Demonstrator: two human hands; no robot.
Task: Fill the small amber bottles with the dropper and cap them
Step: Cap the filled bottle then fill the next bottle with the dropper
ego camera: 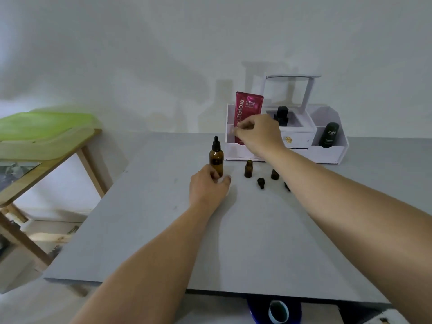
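Left hand [208,187] grips the dropper bottle [216,157] low, mid-frame; right hand [257,134] hovers pinched, contents unclear. A firm base should steady unscrewing.

Right forearm [304,178] hides most of one small amber bottle [275,175] and a cap [287,187]. Right hand [259,134] covers the red pouch [249,106] bottom; what its fingers [242,127] pinch is too blurred to tell. Left hand [208,185] hides the dropper bottle [216,157] base; blue object [254,309] at the surface's near edge is cut by the frame bottom.
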